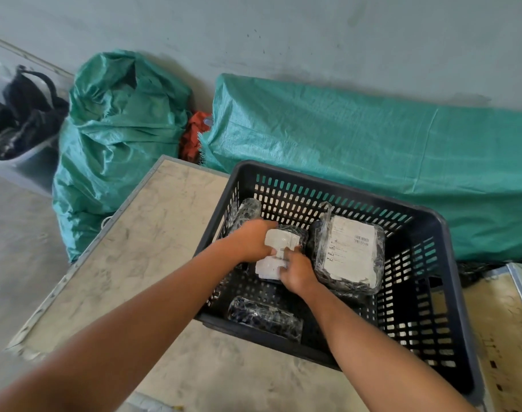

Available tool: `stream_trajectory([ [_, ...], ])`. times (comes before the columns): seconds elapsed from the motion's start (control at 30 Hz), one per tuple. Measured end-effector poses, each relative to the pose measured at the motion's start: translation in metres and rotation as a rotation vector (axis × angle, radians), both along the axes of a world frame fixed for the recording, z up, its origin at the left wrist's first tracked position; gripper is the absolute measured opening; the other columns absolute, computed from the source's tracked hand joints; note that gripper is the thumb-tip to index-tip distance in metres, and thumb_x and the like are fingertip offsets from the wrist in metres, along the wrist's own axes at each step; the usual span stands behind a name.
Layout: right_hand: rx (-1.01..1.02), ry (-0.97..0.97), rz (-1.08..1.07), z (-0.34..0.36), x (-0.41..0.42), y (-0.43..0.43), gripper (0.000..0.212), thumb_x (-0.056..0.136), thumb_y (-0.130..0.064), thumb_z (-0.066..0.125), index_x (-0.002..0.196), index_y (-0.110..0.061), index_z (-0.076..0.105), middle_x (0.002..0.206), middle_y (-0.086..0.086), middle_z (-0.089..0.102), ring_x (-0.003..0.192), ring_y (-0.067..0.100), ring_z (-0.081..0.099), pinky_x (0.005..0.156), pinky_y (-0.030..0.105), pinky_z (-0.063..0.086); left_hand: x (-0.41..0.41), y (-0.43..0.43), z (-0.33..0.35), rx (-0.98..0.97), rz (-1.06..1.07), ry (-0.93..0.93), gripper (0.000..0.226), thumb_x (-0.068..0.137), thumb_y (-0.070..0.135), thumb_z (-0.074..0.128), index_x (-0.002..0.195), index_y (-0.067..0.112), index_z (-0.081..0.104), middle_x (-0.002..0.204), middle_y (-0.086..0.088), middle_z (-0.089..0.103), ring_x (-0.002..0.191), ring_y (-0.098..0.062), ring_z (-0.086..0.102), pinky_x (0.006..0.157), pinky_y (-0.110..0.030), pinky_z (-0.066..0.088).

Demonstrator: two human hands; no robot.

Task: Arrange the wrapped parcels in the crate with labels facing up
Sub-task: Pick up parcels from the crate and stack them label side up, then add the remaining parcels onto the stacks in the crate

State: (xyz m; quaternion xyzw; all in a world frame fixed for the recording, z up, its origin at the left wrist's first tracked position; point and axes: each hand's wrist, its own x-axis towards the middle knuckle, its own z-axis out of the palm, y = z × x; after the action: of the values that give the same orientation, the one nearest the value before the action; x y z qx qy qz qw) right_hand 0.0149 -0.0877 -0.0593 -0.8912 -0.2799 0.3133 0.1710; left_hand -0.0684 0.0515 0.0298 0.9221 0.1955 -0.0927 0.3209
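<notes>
A dark plastic crate (432,221) with slotted walls stands on a worn table. Inside it, my left hand (253,240) and my right hand (298,270) both grip a small wrapped parcel (279,251) whose white label faces up. To its right lies a larger wrapped parcel (350,252), label up. A roll-shaped wrapped parcel (244,212) leans in the far left corner, with no label showing. Another dark wrapped parcel (265,318) rests along the near wall, also with no label visible.
The table (140,251) has a metal-edged rim and drops off at the left. Behind it are a stuffed green sack (117,138), a long green sack (357,144), a red bag (194,135) between them, and a grey tub (19,162) of dark items at far left.
</notes>
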Motion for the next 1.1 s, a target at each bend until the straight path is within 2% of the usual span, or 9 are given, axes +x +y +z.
stream_trajectory([
  [0.27, 0.381, 0.068, -0.079, 0.03, -0.013, 0.044, 0.052, 0.106, -0.027, 0.047, 0.156, -0.027, 0.035, 0.145, 0.008, 0.057, 0.117, 0.022, 0.062, 0.091, 0.029, 0.046, -0.085, 0.029, 0.044, -0.093, 0.25, -0.633, 0.045, 0.092, 0.02, 0.072, 0.135, 0.027, 0.062, 0.136, 0.012, 0.061, 0.125, 0.002, 0.054, 0.102, -0.026, 0.049],
  [0.33, 0.436, 0.108, -0.063, 0.035, -0.023, 0.058, 0.057, 0.107, -0.035, 0.045, 0.16, -0.034, 0.024, 0.14, 0.01, 0.061, 0.113, 0.024, 0.065, 0.088, 0.03, 0.049, -0.099, 0.031, 0.036, -0.063, 0.314, -0.63, 0.048, 0.091, 0.015, 0.072, 0.138, 0.02, 0.061, 0.139, 0.001, 0.059, 0.128, -0.011, 0.055, 0.106, -0.032, 0.048],
  [0.4, 0.46, 0.109, 0.001, 0.037, -0.029, 0.069, 0.06, 0.105, -0.043, 0.042, 0.16, -0.039, 0.019, 0.143, 0.008, 0.059, 0.119, 0.022, 0.063, 0.092, 0.027, 0.048, -0.109, 0.028, 0.027, 0.022, 0.322, -0.568, 0.058, 0.091, 0.02, 0.073, 0.146, 0.021, 0.053, 0.147, -0.006, 0.052, 0.134, -0.019, 0.05, 0.111, -0.021, 0.035],
  [0.53, 0.42, 0.136, 0.07, 0.032, -0.037, 0.078, 0.063, 0.099, -0.055, 0.053, 0.155, -0.034, 0.037, 0.152, 0.005, 0.05, 0.136, 0.023, 0.05, 0.104, 0.026, 0.039, -0.122, 0.026, 0.011, -0.021, 0.334, -0.379, 0.075, 0.093, 0.029, 0.07, 0.157, 0.035, 0.031, 0.151, -0.003, 0.048, 0.138, -0.021, 0.045, 0.107, -0.016, 0.031],
  [0.6, 0.437, 0.121, 0.045, 0.03, -0.04, 0.076, 0.07, 0.089, -0.055, 0.069, 0.149, -0.028, 0.045, 0.136, 0.002, 0.062, 0.121, 0.018, 0.06, 0.092, 0.022, 0.044, -0.125, 0.028, 0.006, -0.1, 0.371, -0.338, 0.076, 0.094, 0.027, 0.066, 0.157, 0.04, 0.027, 0.134, 0.012, 0.057, 0.111, -0.004, 0.061, 0.085, 0.0, 0.041],
  [0.67, 0.48, 0.07, -0.001, 0.027, -0.043, 0.074, 0.07, 0.081, -0.045, 0.082, 0.139, -0.023, 0.049, 0.12, 0.0, 0.065, 0.107, 0.015, 0.063, 0.085, 0.02, 0.048, -0.124, 0.027, 0.004, -0.111, 0.395, -0.333, 0.075, 0.095, 0.025, 0.064, 0.157, 0.043, 0.026, 0.118, 0.019, 0.058, 0.079, 0.017, 0.054, 0.065, 0.008, 0.035],
  [0.77, 0.528, 0.04, -0.048, 0.024, -0.047, 0.075, 0.061, 0.083, -0.028, 0.082, 0.134, -0.021, 0.05, 0.109, -0.002, 0.066, 0.102, 0.019, 0.067, 0.082, 0.02, 0.05, -0.119, 0.027, 0.0, -0.12, 0.422, -0.335, 0.077, 0.093, 0.018, 0.062, 0.155, 0.047, 0.026, 0.112, 0.018, 0.06, 0.072, 0.018, 0.049, 0.061, 0.01, 0.032],
  [0.97, 0.548, 0.074, -0.113, 0.026, -0.036, 0.062, 0.061, 0.09, -0.024, 0.073, 0.148, -0.02, 0.052, 0.127, 0.001, 0.066, 0.092, -0.005, 0.064, 0.074, 0.001, 0.046, -0.118, 0.03, -0.005, -0.175, 0.448, -0.335, 0.077, 0.091, 0.017, 0.057, 0.153, 0.05, 0.025, 0.105, 0.017, 0.065, 0.074, 0.029, 0.051, 0.059, 0.005, 0.039],
  [1.1, 0.597, 0.097, -0.141, 0.044, -0.024, 0.043, 0.049, 0.091, -0.023, 0.068, 0.139, -0.031, 0.061, 0.143, 0.001, 0.059, 0.108, 0.004, 0.066, 0.087, 0.018, 0.055, -0.117, 0.029, -0.005, -0.178, 0.455, -0.331, 0.076, 0.093, 0.018, 0.058, 0.153, 0.052, 0.025, 0.106, 0.016, 0.063, 0.068, 0.016, 0.055, 0.057, 0.005, 0.037],
])
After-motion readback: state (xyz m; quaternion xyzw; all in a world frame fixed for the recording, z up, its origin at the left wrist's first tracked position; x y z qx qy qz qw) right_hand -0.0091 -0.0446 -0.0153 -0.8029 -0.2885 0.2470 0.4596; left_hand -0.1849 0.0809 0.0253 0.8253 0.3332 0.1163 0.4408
